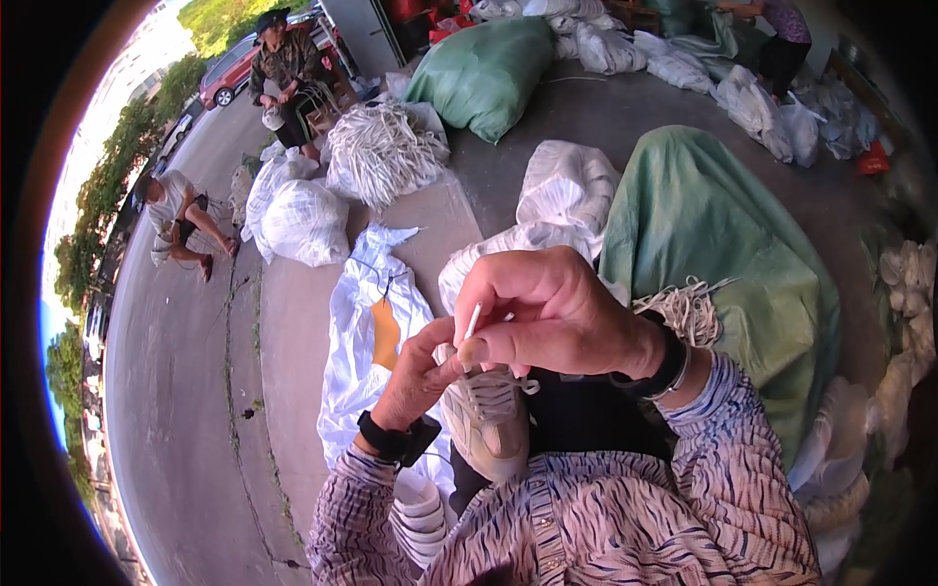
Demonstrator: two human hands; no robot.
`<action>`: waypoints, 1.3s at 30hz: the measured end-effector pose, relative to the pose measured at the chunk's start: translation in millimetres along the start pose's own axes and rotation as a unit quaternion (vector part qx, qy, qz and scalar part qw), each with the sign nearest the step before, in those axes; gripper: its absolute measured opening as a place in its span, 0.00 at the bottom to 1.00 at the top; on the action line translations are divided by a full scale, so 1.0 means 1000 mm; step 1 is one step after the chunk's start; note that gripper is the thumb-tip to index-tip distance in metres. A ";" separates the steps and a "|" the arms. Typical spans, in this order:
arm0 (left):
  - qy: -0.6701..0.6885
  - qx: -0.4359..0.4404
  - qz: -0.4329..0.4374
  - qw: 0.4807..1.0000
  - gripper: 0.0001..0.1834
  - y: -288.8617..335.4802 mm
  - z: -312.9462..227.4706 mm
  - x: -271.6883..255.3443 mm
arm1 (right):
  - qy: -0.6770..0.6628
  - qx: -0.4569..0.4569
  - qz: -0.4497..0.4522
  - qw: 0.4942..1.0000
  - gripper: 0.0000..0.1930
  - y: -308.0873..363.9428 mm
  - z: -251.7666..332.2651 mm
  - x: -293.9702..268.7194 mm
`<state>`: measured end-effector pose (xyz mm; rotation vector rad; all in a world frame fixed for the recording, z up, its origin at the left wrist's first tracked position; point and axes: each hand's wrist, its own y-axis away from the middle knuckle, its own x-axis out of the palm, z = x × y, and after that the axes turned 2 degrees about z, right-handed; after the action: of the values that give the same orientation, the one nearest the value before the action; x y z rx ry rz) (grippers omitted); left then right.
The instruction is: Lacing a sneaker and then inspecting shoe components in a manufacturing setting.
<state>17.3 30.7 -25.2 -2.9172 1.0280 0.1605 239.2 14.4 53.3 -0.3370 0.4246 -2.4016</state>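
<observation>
My right hand (547,313) is closed, its thumb and forefinger pinching the thin white end of a shoelace (474,320). Close against it is my left hand (415,376), fingers also pinched together at the lace; the rest of the lace is hidden behind the fingers. Just below both hands sits a beige sneaker (489,430), toe toward me, with pale laces across its front. Beside my right wrist, a loose bundle of white shoelaces (686,311) lies on a green sack (718,225).
Left of the sneaker are a white plastic sheet (342,391) and stacked white shoe pieces (420,518). White sacks (567,186) stand ahead, with a heap of laces (381,151) beyond. Two people sit at far left; another person stands at far right.
</observation>
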 end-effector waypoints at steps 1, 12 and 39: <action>-0.005 0.034 0.032 0.999 0.20 0.001 -0.006 0.002 | 0.053 -0.027 0.003 0.998 0.03 -0.003 0.001 0.003; 0.040 -0.010 -0.310 0.950 0.16 0.030 0.017 -0.029 | -0.288 0.057 -0.344 0.892 0.03 0.086 -0.090 -0.118; 0.264 -0.004 -0.184 0.947 0.09 0.055 0.019 -0.005 | 0.427 0.177 -0.143 0.875 0.05 0.065 -0.134 -0.016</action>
<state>-22.6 -7.5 -43.8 -3.1596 0.4798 -0.6609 241.8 5.7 -96.4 0.9249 0.3017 -2.7462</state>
